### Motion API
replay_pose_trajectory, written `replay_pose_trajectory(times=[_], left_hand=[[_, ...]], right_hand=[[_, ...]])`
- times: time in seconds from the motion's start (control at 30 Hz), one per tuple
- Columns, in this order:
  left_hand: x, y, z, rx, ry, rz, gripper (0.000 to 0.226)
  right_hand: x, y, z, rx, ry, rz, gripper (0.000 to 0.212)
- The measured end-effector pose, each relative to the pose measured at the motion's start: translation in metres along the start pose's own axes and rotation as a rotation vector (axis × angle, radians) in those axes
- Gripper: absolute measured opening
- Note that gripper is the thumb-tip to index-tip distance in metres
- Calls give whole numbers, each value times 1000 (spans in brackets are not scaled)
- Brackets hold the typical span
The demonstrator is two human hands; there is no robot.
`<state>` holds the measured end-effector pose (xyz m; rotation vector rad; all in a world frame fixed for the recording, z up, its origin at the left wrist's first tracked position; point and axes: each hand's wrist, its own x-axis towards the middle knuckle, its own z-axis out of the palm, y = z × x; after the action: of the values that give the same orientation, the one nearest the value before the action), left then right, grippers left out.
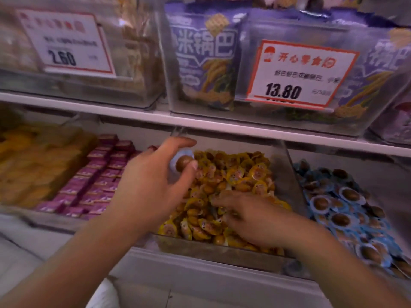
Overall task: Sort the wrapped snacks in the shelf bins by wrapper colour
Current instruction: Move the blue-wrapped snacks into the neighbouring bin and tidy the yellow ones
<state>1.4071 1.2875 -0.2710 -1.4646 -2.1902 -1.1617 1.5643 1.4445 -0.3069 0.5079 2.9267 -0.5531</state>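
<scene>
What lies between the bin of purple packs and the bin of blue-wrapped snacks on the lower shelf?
In the head view, the bin of yellow-wrapped snacks lies between the purple packs and blue-wrapped snacks.

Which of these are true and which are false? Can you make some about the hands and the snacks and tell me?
1. The left hand holds a blue-wrapped snack. True.
2. The right hand is in the bin of blue snacks. False: it rests on the yellow snacks in the middle bin.
3. The blue snacks are in the bin to the right of the yellow ones. True.
4. The price tag above the yellow snacks says 2.60. False: it says 13.80.
5. Purple packets lie left of the yellow snacks. True.
</scene>
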Motion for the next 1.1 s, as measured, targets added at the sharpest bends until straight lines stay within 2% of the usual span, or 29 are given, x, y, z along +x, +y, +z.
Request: replay_pose_trajectory(times=[0.07,0.13,0.27,0.4,0.5,0.63,0.77,0.9,1.03,1.1], left_hand=[[-5,-12,-5,94,13,56,24],[-8,-24,-5,108,-25,47,24],[-14,-34,-4,2,-85,1,27],[-15,-32,-4,-22,-83,36,25],[-15,-35,-5,-45,-79,42,27],[-15,-35,-2,-66,-66,33,25],[-16,-35,0,-71,-76,27,25],[-15,-33,0,-78,-87,-8,29],[-14,-27,1,-87,-27,6,25],[-15,-21,2,-58,5,28,22]], right_hand=[[24,1,14,-203,-174,70,44],[45,4,20,-295,-238,108,52],[71,18,9,-399,-258,152,72],[76,30,-1,-569,-234,140,60],[72,29,3,-572,-231,139,54],[67,22,15,-530,-73,71,36],[70,22,18,-253,21,93,23],[74,14,21,-120,51,124,17],[68,7,32,-254,129,118,6],[66,7,34,-328,121,127,31]])
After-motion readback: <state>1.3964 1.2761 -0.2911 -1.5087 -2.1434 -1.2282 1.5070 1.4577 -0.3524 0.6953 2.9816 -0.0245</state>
